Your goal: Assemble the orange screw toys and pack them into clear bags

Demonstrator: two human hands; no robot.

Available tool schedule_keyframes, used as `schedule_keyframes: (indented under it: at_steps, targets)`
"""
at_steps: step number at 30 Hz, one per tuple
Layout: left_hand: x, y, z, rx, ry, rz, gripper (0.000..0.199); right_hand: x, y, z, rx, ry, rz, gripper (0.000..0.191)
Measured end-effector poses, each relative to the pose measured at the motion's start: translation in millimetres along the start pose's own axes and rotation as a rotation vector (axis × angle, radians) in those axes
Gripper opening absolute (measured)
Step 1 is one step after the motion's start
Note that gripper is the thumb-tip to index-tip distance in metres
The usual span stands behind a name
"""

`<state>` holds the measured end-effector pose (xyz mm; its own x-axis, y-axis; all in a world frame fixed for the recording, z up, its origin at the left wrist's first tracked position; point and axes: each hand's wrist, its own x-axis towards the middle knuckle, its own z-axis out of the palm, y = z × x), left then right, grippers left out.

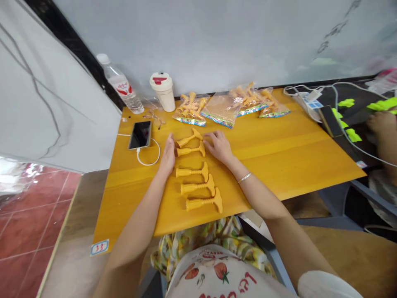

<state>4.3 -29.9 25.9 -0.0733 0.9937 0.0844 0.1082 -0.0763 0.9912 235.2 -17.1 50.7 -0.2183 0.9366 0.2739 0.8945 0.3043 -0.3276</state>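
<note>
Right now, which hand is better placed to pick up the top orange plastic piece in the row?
The right hand looks better placed: its fingers are at the piece's flared end. The left hand sits beside the narrow end, apparently not touching.

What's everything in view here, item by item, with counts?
Table: one, yellow wood, under the items below.
Flared plastic pieces: five, orange, in a column on the table.
Plastic bags: four, clear with coloured strips, beyond the column.
Phone: one, black, left of the column.
Charging cable: one, white, beside the phone.
Water bottle: one, clear with red label, far left corner.
Cup: one, white, beside the bottle.
Power strip: one, white, far right.
Co-worker's hand: one, at the right edge.
Apron: one, white with strawberries, on the person, below the table edge.
Bangle: one, silver, on the right wrist.
Left hand: one, beside the top pieces.
Right hand: one, against the top pieces.
</note>
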Motion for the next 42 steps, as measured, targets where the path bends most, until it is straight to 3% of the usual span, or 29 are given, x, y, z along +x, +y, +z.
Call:
schedule_keyframes:
  at_steps: [4,8,11,14,18,21,24,26,30,33,37,42]
  targets:
    - [-6.4,20.2,-6.6,0.29,-0.043,0.254,0.075,8.3,36.7,-11.8,-0.101,0.115,0.147,0.044]
    - [-18.2,44.1,-3.4,0.629,-0.362,0.458,0.057,11.9,63.4,-8.5,-0.091,0.178,0.281,0.05]
    - [-25.3,54.1,0.6,0.807,-0.585,0.49,0.044,15.5,76.8,-0.1,-0.016,0.187,0.373,0.05]
    - [-27.3,54.2,2.8,0.861,-0.654,0.461,0.033,20.0,87.4,4.6,0.091,0.165,0.415,0.045]
    - [-26.3,49.0,4.3,0.811,-0.577,0.438,0.023,25.1,94.4,4.1,0.276,0.201,0.423,0.038]
    - [-27.1,48.9,6.8,0.65,-0.455,0.415,0.032,25.4,86.2,0.9,0.553,0.298,0.36,0.042]
    - [-27.8,51.5,11.0,0.332,-0.325,0.318,0.041,18.3,58.6,-5.0,0.856,0.345,0.231,0.049]
    - [-26.2,53.6,13.4,0.028,-0.245,0.177,0.048,8.8,30.4,-10.0,0.952,0.311,0.109,0.048]
    - [-16.3,59.7,11.2,-0.535,-0.092,-0.147,0.059,-16.4,-26.7,-16.1,0.88,0.159,-0.23,0.045]
    - [-7.3,63.9,3.5,-0.713,0.036,-0.254,0.051,-30.5,-50.2,-12.5,0.765,0.031,-0.441,0.044]
    - [-1.5,63.9,-4.1,-0.774,0.153,-0.326,0.03,-34.8,-54.1,-1.9,0.624,-0.03,-0.656,0.04]
    - [0.3,57.3,-6.9,-0.811,0.166,-0.335,0.042,-32.6,-50.5,-0.6,0.423,-0.053,-0.797,0.035]
